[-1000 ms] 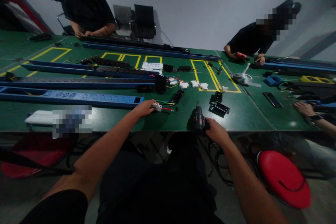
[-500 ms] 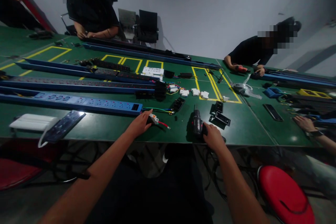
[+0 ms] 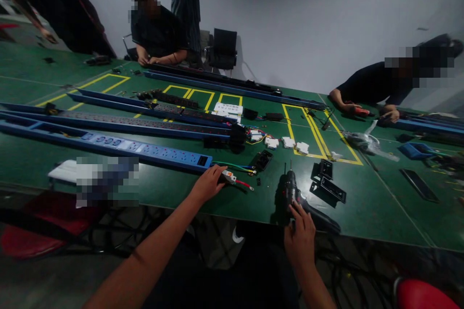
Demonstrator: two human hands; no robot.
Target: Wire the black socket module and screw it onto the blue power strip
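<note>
My left hand is closed around a small white circuit breaker with an orange switch. A short red wire with a ring terminal sticks out of it to the right. Just behind lies the end of a long blue power strip, green and yellow wires coming from it. My right hand has its fingers apart at the back end of a black cordless drill. The drill lies on its side, bit pointing away and handle to the right; whether the fingertips touch it is hard to tell.
Black end pieces lie right of the drill, and a black socket piece lies beyond the breaker. Several white breakers sit farther back. Long blue rails cross the green table. Co-workers are across it; one holds a red tool.
My right hand has come off the drill's handle and drawn back toward me, fingers spreading. My left hand still holds the breaker. The view has shifted, and another person shows at the back.
</note>
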